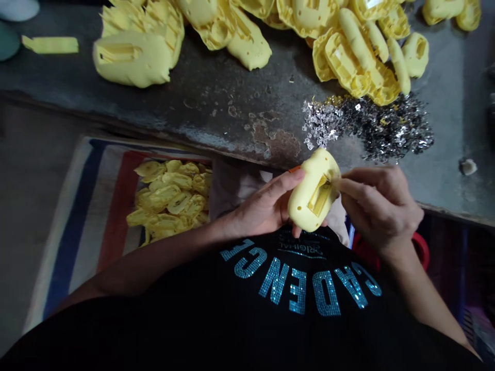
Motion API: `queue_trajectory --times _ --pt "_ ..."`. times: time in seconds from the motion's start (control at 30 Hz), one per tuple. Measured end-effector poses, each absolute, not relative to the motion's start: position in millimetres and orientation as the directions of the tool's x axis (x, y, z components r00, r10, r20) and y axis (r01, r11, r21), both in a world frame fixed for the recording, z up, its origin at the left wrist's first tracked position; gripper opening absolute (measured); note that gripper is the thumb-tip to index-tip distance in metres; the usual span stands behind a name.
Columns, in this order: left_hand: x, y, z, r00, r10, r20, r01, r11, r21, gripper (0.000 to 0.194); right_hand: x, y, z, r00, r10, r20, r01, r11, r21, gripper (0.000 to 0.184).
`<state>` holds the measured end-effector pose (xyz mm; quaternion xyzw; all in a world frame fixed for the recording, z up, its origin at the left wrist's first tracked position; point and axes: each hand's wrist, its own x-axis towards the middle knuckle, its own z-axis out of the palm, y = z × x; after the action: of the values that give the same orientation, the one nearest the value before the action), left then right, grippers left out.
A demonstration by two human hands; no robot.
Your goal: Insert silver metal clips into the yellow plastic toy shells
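Your left hand (263, 203) grips the yellow moulded shell (305, 206) just off the bench edge (193, 136), and your right hand (381, 206) pinches at its slot (319, 197), gripping something hidden, so a slipped pinch could drop the shell or tear its soft rim.

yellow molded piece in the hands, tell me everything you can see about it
The pale yellow molded piece is a rounded, smooth, soft-looking block, possibly foam or plastic, with a rectangular recessed slot in its upper face. Tilted, it sits in the left hand, while the right hand's fingertips reach the slot's edge.
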<state>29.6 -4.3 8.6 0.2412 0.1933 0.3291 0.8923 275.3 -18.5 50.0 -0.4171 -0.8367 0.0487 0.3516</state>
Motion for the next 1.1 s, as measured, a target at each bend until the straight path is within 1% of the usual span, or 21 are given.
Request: queue_trajectory --times 0.13,0.2,0.3,0.43,0.53,0.6,0.67,0.77,0.83,1.03,1.07,1.1 --pt "30 -4 12 0.739 0.645 -0.192 -0.478 0.704 0.526 0.086 279 -23 34 -0.442 0.658 0.610 0.674 0.692 -0.257 0.062" --pt "30 -4 12 0.757 0.628 -0.184 -0.472 0.719 0.510 0.091 281 -24 30 -0.453 0.634 0.627 0.698 0.690 -0.193 0.065" --pt "31 -5 12 0.760 0.627 -0.173 -0.471 0.714 0.518 0.095 282 -24 30 -0.467 0.620 0.630 0.713 0.685 -0.146 0.061" --pt "32 -8 13 0.734 0.659 -0.164 -0.469 0.667 0.579 0.092 288 -23 33 -0.504 0.579 0.641 0.685 0.720 -0.112 0.054" --pt "32 -10 14 0.716 0.680 -0.158 -0.470 0.637 0.611 0.092 291 -22 33 -0.493 0.595 0.635 0.709 0.697 -0.102 0.050" --pt "31 -11 14 0.718 0.676 -0.165 -0.468 0.645 0.604 0.091 292 -22 35 -0.478 0.610 0.633 0.725 0.681 -0.108 0.045" --pt "30 -11 15 0.725 0.665 -0.182 -0.465 0.666 0.583 0.087 290 -22 37 -0.461 0.619 0.636 0.716 0.683 -0.146 0.040" --pt "29 -11 16 0.718 0.668 -0.198 -0.471 0.675 0.568 0.079 285 -22 43 -0.390 0.659 0.643 0.678 0.678 -0.283 0.042" --pt "29 -12 17 0.702 0.685 -0.195 -0.480 0.658 0.581 0.077 282 -22 45 -0.348 0.668 0.657 0.657 0.674 -0.338 0.045" --pt "31 -14 18 0.673 0.721 -0.162 -0.462 0.582 0.670 0.087 274 -28 41 -0.403 0.652 0.642 0.637 0.704 -0.315 0.043" --pt "31 -14 18 0.672 0.727 -0.144 -0.464 0.565 0.683 0.089 274 -29 41 -0.404 0.647 0.647 0.623 0.712 -0.324 0.044" --pt "31 -14 18 0.674 0.728 -0.125 -0.466 0.550 0.692 0.091 273 -30 41 -0.396 0.655 0.643 0.601 0.715 -0.358 0.043"
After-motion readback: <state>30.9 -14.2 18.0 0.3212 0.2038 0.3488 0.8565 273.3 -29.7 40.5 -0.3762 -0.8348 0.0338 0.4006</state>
